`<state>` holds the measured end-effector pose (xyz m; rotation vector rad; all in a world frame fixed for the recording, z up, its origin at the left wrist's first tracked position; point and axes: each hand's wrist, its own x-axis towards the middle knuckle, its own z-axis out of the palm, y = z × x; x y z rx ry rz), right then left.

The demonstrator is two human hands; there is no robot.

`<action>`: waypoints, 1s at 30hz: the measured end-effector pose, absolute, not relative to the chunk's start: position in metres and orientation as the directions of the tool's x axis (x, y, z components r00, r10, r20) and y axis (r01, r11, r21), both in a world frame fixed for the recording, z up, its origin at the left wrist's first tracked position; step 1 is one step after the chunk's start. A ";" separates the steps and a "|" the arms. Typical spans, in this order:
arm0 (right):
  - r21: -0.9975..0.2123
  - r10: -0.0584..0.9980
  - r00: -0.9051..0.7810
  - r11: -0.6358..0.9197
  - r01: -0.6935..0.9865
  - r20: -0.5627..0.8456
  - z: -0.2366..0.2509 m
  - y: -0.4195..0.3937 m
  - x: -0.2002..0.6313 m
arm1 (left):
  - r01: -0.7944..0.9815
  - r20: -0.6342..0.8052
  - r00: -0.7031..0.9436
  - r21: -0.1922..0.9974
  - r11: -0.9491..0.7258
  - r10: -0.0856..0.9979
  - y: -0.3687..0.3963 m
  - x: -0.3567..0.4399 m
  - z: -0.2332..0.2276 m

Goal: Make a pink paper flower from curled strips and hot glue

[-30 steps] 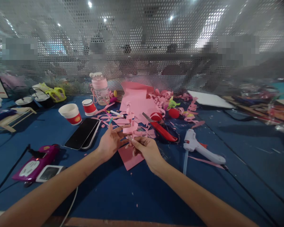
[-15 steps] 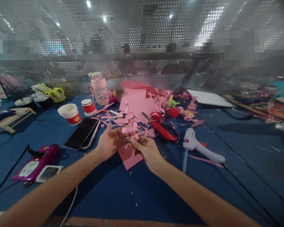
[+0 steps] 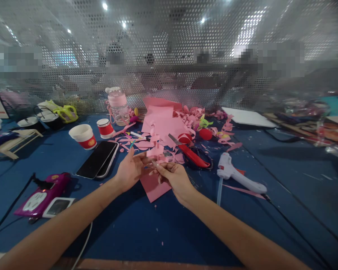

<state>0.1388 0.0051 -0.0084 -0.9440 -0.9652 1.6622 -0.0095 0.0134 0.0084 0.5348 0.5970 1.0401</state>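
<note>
Above the middle of the table, a small folded and curled pink paper piece (image 3: 155, 152) is between my two hands. My left hand (image 3: 131, 169) has its thumb raised, and its fingers are closed against the left side of the paper. My right hand (image 3: 176, 179) pinches the paper's lower edge between thumb and fingers; the exact grip is partly hidden. Below both hands lies a pink paper sheet (image 3: 155, 190). Just beyond my right hand rests a red-handled tool (image 3: 195, 156) with a metal blade.
Pink paper scraps (image 3: 193, 114) and larger sheets (image 3: 162, 118) pile up ahead. On the right lies a white glue gun (image 3: 232, 170) with a cord. A phone (image 3: 97, 159), paper cups (image 3: 83, 135), a bottle (image 3: 118, 105) and a purple device (image 3: 46, 193) stand or lie left.
The paper piece has tilted slightly between my fingers, and my right fingertips have shifted a little. Both hands stay in nearly the same place.
</note>
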 end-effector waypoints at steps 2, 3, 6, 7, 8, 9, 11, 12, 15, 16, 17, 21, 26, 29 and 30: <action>-0.906 0.960 -0.232 -0.234 -0.354 -0.157 -0.009 0.005 0.139 | -0.621 -0.196 0.375 0.673 0.403 0.906 0.013 -0.009 0.008; -0.903 0.959 -0.234 -0.239 -0.357 -0.161 -0.009 0.005 0.139 | -0.612 -0.192 0.378 0.682 0.400 0.906 0.013 -0.009 0.008; -0.895 0.956 -0.236 -0.252 -0.369 -0.172 -0.011 0.006 0.139 | -0.579 -0.156 0.392 0.724 0.374 0.907 0.012 -0.008 0.008; -0.894 0.956 -0.235 -0.256 -0.369 -0.177 -0.012 0.006 0.140 | -0.569 -0.137 0.398 0.738 0.362 0.907 0.012 -0.008 0.008; -0.893 0.956 -0.233 -0.258 -0.368 -0.180 -0.013 0.007 0.140 | -0.562 -0.118 0.405 0.750 0.349 0.907 0.012 -0.008 0.008; -0.893 0.955 -0.234 -0.261 -0.367 -0.182 -0.014 0.008 0.140 | -0.557 -0.102 0.410 0.759 0.337 0.906 0.013 -0.008 0.007; -0.892 0.951 -0.252 -0.267 -0.364 -0.181 -0.015 0.009 0.140 | -0.557 -0.081 0.407 0.768 0.317 0.910 0.013 -0.008 0.004; -0.892 0.948 -0.264 -0.268 -0.363 -0.177 -0.016 0.009 0.141 | -0.561 -0.076 0.398 0.768 0.309 0.914 0.014 -0.009 0.003; -0.895 0.942 -0.299 -0.262 -0.361 -0.155 -0.016 0.009 0.141 | -0.564 -0.086 0.355 0.775 0.287 0.931 0.015 -0.010 -0.001; -0.897 0.942 -0.304 -0.254 -0.361 -0.145 -0.016 0.009 0.141 | -0.558 -0.087 0.333 0.785 0.270 0.939 0.015 -0.010 -0.002; -0.899 0.942 -0.308 -0.246 -0.361 -0.134 -0.016 0.008 0.141 | -0.547 -0.083 0.312 0.799 0.250 0.947 0.015 -0.009 -0.002; -0.900 0.939 -0.329 -0.227 -0.372 -0.101 -0.015 0.007 0.141 | -0.465 -0.062 0.301 0.862 0.204 0.951 0.015 -0.007 -0.003; -0.908 0.934 -0.350 -0.211 -0.361 -0.078 -0.014 0.009 0.142 | -0.329 -0.110 0.370 0.913 0.240 0.923 0.016 -0.008 -0.004; -0.917 0.936 -0.339 -0.212 -0.339 -0.091 -0.011 0.010 0.142 | -0.310 -0.102 0.376 0.923 0.229 0.921 0.015 -0.009 -0.004; -0.920 0.936 -0.339 -0.213 -0.330 -0.095 -0.011 0.010 0.142 | -0.300 -0.106 0.367 0.927 0.225 0.924 0.015 -0.009 -0.004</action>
